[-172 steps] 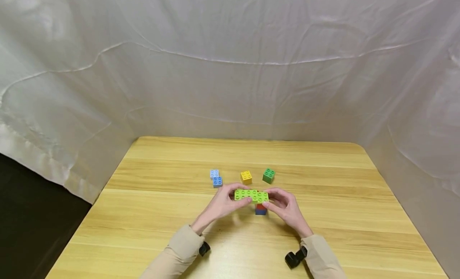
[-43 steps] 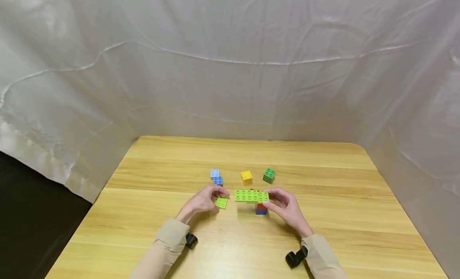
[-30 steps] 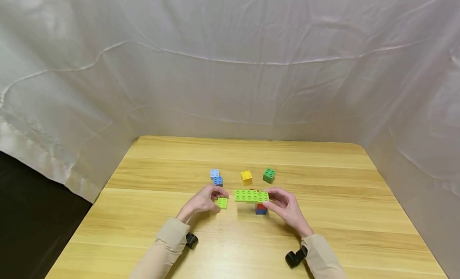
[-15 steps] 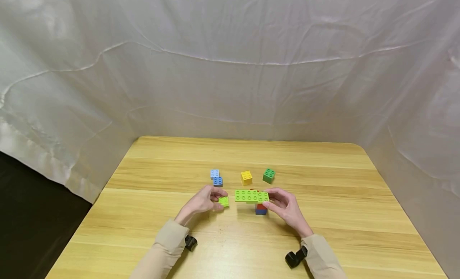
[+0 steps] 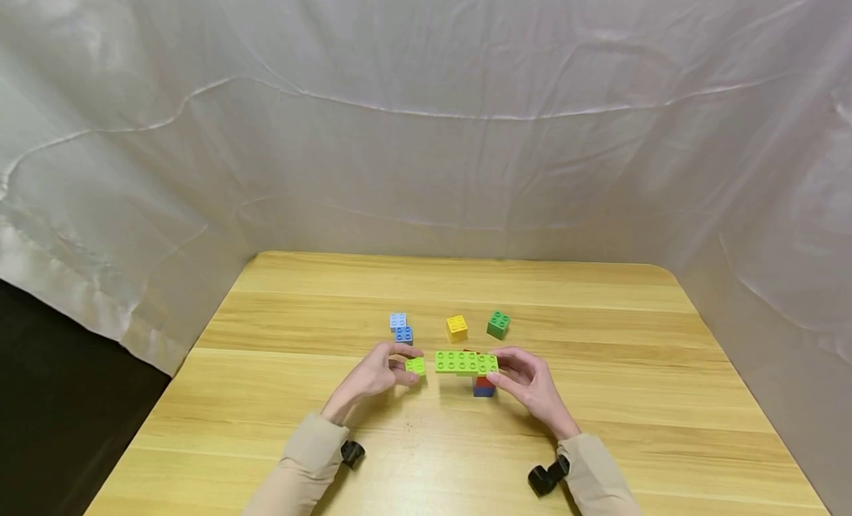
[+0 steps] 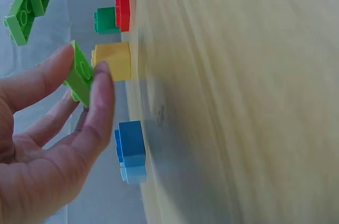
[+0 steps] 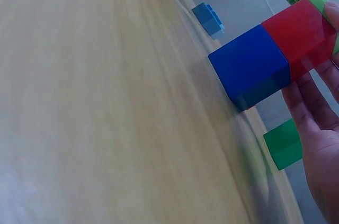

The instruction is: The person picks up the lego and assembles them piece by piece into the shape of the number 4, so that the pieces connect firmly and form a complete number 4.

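My left hand (image 5: 374, 372) pinches a small lime green toy building brick (image 5: 416, 366) between thumb and fingers. In the left wrist view that brick (image 6: 80, 75) is held tilted, off the table. My right hand (image 5: 532, 387) grips a stack just to its right. The stack has a blue brick (image 7: 249, 65) at the bottom, a red brick (image 7: 299, 30) above, and lime green bricks (image 5: 455, 362) on top that jut out leftward. A narrow gap separates the small brick from the jutting end in the head view.
Beyond the hands on the wooden table (image 5: 632, 338) lie a light blue brick (image 5: 397, 321) touching a darker blue one (image 5: 403, 335), a yellow brick (image 5: 456, 329) and a green brick (image 5: 498, 325). A loose red brick (image 6: 123, 12) is mostly hidden behind the stack in the head view.
My left hand has left the stack's lime green end and now holds the small brick further left. Over the last second that brick tilts and shifts slightly right. My right hand stays put.
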Demonstrator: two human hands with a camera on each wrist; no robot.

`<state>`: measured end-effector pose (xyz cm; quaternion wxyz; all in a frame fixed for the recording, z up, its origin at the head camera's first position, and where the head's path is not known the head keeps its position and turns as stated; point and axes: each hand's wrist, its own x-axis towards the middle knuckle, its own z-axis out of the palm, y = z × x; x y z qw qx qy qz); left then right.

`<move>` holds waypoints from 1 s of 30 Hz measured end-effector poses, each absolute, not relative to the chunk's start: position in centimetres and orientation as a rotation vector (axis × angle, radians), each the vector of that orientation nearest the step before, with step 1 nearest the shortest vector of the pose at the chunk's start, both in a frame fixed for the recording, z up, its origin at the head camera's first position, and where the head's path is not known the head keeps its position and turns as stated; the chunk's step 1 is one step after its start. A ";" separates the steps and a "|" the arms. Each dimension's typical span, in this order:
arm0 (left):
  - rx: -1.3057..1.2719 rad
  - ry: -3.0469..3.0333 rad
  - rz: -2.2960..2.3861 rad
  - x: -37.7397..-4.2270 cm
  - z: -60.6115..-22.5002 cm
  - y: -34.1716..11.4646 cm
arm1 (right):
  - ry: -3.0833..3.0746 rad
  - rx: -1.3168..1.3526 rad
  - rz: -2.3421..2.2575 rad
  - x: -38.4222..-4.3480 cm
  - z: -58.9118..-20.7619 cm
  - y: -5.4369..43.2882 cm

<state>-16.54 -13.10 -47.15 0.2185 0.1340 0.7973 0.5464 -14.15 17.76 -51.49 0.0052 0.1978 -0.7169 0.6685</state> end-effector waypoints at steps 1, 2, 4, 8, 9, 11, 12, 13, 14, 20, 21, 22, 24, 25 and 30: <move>0.359 2.200 1.529 -16.5 -47.1 -13.1 | -2.244 0.620 2.095 -14.1 -51.5 17.8; 0.347 2.191 1.548 -16.4 -47.1 -13.0 | -2.243 0.622 2.094 -14.1 -51.5 17.8; 0.333 2.169 1.583 -16.4 -47.1 -12.9 | -2.238 0.628 2.093 -14.1 -51.5 17.8; 0.311 2.113 1.659 -16.2 -47.0 -12.7 | -2.236 0.629 2.093 -14.1 -51.5 17.7; 0.311 2.107 1.672 -16.1 -46.9 -12.7 | -2.236 0.627 2.094 -14.1 -51.5 17.7; 0.307 2.093 1.698 -16.1 -46.9 -12.5 | -2.239 0.623 2.097 -14.1 -51.5 17.7; 0.306 2.096 1.704 -16.0 -46.9 -12.4 | -2.240 0.621 2.098 -14.1 -51.5 17.7; 0.304 2.096 1.710 -16.0 -46.9 -12.3 | -2.241 0.620 2.100 -14.1 -51.5 17.7; 0.302 2.096 1.718 -15.9 -46.9 -12.2 | -2.241 0.619 2.101 -14.1 -51.5 17.7; 0.350 2.098 1.749 -15.7 -47.0 -11.6 | -2.238 0.622 2.105 -14.2 -51.5 17.7; 0.363 2.100 1.749 -15.7 -47.0 -11.5 | -2.237 0.625 2.103 -14.2 -51.5 17.7; 0.372 2.103 1.748 -15.6 -47.0 -11.4 | -2.237 0.626 2.103 -14.2 -51.5 17.8; 0.376 2.105 1.744 -15.5 -46.9 -11.1 | -2.241 0.622 2.102 -14.2 -51.5 17.8; 0.371 2.107 1.742 -15.5 -46.9 -11.0 | -2.243 0.620 2.101 -14.2 -51.5 17.8; 0.347 2.096 1.743 -15.4 -46.7 -10.5 | -2.258 0.605 2.102 -14.2 -51.5 17.8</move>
